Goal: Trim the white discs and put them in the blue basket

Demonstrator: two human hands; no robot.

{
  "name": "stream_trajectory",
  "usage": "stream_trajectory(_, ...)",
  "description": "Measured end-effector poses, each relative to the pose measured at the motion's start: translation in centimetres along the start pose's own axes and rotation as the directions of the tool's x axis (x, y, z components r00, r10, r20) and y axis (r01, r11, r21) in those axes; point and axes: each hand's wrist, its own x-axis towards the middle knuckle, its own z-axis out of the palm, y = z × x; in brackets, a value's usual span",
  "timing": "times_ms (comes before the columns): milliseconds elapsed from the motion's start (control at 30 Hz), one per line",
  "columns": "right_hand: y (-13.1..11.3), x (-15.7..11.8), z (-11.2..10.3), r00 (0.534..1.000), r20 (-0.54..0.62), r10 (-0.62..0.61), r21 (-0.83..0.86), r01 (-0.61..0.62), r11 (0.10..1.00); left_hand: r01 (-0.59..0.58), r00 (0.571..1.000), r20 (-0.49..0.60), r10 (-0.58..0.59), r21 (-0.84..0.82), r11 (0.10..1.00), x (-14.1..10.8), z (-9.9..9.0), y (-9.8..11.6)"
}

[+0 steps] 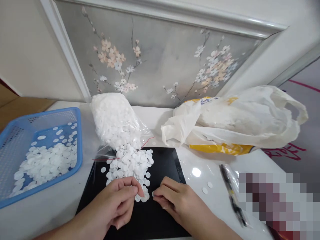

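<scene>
Small white discs [132, 163] spill from the mouth of a clear plastic bag [112, 116] onto a black board [147, 220]. At the near edge of this pile is my left hand [122, 200], its fingers curled and the thumb against the index finger; whatever they may hold is hidden. To the right of the pile, my right hand [172, 196] pinches a white disc [153, 193] at its fingertips, just above or on the board. A blue basket [79, 140] at the left holds many more white discs [52, 160].
A white and yellow plastic bag [232, 123] lies at the back right. Two loose discs [205, 190] and a black pen in clear wrapping [231, 193] are on the white table [197, 206]. Behind stands a floral panel [160, 56]. The lower right corner is pixelated.
</scene>
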Motion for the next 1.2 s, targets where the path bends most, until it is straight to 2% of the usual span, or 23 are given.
stream_trajectory(200, -0.4, 0.2, -0.4, 0.993, -0.006, -0.116, -0.289, 0.109, 0.951, 0.092, 0.996, -0.012, -0.091, 0.032, 0.995, -0.3, 0.5, 0.3)
stream_trajectory(367, -0.5, 0.1, -0.2, 0.987, -0.009, -0.159, -0.32, 0.148, 0.936, 0.149, 0.988, 0.034, -0.149, 0.011, 0.989, -0.3, 0.7, 0.1)
stream_trajectory(433, -0.6, 0.1, -0.1, 0.99, -0.076, -0.117, -0.255, 0.094, 0.962, 0.138, 0.989, 0.054, -0.138, 0.006, 0.99, -0.4, 0.7, -0.1)
stream_trajectory(533, -1.0, 0.5, -0.1, 0.979, -0.165, 0.119, -0.011, -0.123, 0.992, 0.111, 0.992, 0.062, -0.11, -0.018, 0.994, -0.5, 0.7, -0.5)
stream_trajectory(600, -1.2, 0.6, -0.3, 0.959, -0.145, 0.245, 0.081, -0.235, 0.969, 0.123, 0.991, 0.049, -0.122, -0.018, 0.992, -0.5, 0.8, -0.5)
stream_trajectory(700, -1.0, 0.4, -0.3, 0.967, -0.06, 0.247, 0.072, -0.243, 0.967, 0.197, 0.98, 0.015, -0.199, 0.086, 0.977, -0.8, 0.8, -0.2)
stream_trajectory(800, -0.4, 0.1, -0.1, 0.981, -0.017, 0.195, -0.005, -0.196, 0.981, 0.161, 0.987, 0.005, -0.163, 0.155, 0.975, -1.0, 0.8, 0.3)
stream_trajectory(933, 0.3, 0.1, 0.2, 0.991, -0.044, 0.127, -0.145, -0.132, 0.981, 0.108, 0.994, 0.003, -0.108, 0.033, 0.994, -1.0, 0.9, 0.3)
stream_trajectory(1000, 0.1, 0.4, -0.1, 0.985, -0.055, 0.162, -0.079, -0.166, 0.983, 0.116, 0.993, 0.008, -0.116, -0.051, 0.992, -0.8, 0.9, 0.0)
stream_trajectory(1033, -0.2, 0.6, -0.3, 0.973, -0.059, 0.224, 0.007, -0.224, 0.975, 0.116, 0.993, 0.015, -0.115, -0.073, 0.991, -0.7, 1.0, -0.2)
stream_trajectory(1100, -1.0, 1.0, -0.8, 0.909, -0.002, 0.417, 0.268, -0.401, 0.876, 0.089, 0.996, 0.018, -0.088, -0.081, 0.993, -0.5, 1.0, -0.6)
stream_trajectory(1167, -1.8, 1.3, -1.3, 0.804, 0.151, 0.575, 0.511, -0.561, 0.651, 0.066, 0.998, 0.022, -0.064, -0.09, 0.994, -0.4, 1.1, -0.8)
stream_trajectory(1200, -2.1, 1.5, -1.5, 0.758, 0.233, 0.609, 0.59, -0.608, 0.531, 0.062, 0.998, 0.025, -0.06, -0.106, 0.992, -0.4, 1.1, -0.9)
